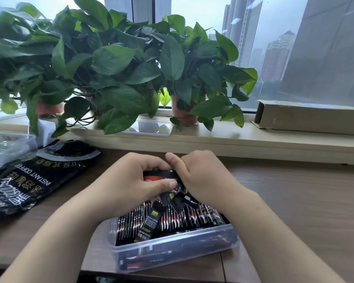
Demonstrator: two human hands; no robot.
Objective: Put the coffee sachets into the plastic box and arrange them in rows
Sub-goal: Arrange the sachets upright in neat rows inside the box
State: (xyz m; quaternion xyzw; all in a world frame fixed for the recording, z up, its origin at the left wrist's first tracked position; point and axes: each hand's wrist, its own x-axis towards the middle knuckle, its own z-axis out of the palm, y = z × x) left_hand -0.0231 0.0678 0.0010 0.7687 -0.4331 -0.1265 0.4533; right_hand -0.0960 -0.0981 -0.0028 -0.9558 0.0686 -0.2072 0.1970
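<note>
Step in hand: we judge this as mid-task. We are gathering a small bundle of coffee sachets (161, 176) and squaring it up before it goes down into the plastic box (172, 245).
Left grip: our left grip (129, 180) is curled round the bundle's left end, with the thumb laid across its face.
Right grip: our right grip (202, 176) pinches the bundle's right end, fingers folded over it. A few sachet ends hang loose underneath.
Where the bundle is: it is held between both grips, above the far side of the box and not resting in it.
Box contents: a packed row (188, 216) stands on edge across the box. One stray sachet (149, 223) lies tilted over that row towards the left.
Box position: it sits on the table (294, 201), just beneath our forearms.
Progress: we reckon the box is largely filled, but our hands hide how much room is left at the far side.
Next move: we would lower the bundle on edge beside the row with the dangling ends tucked in, then right the stray one.
Supply: the instant coffee bag (29, 180) lies on the table to our left, apart from the box.
</note>
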